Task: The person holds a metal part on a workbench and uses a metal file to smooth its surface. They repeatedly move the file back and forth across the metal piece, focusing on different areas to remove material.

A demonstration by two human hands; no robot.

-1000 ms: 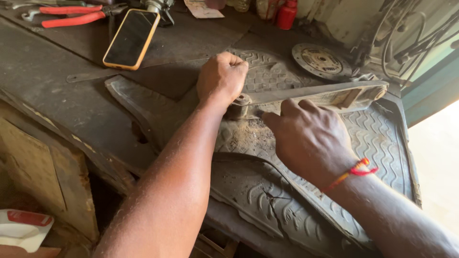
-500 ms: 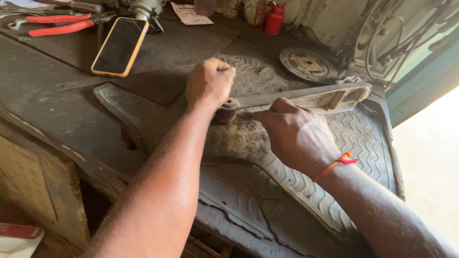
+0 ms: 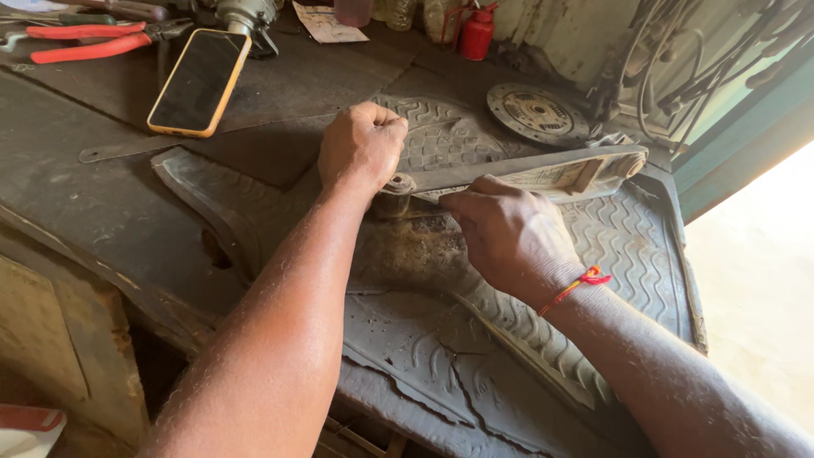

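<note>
A long, dirty metal arm (image 3: 543,174) with a round bushing end (image 3: 395,188) lies across a worn black rubber floor mat (image 3: 644,246) on the workbench. My left hand (image 3: 360,148) is closed in a fist around the bushing end of the arm. My right hand (image 3: 509,233) rests on the arm just right of the bushing, fingers curled and pressed against its edge; whatever it may pinch is hidden. A red thread bracelet (image 3: 577,284) circles my right wrist.
A phone in an orange case (image 3: 200,80) lies at the back left beside red-handled pliers (image 3: 85,41). A round clutch disc (image 3: 537,112) sits behind the mat, a small red oil can (image 3: 477,34) further back. Cables (image 3: 678,76) hang at right.
The view has drifted so everything sits slightly further left and higher in frame. Both hands keep their places on the metal arm; my right hand's fingers have curled tighter.
</note>
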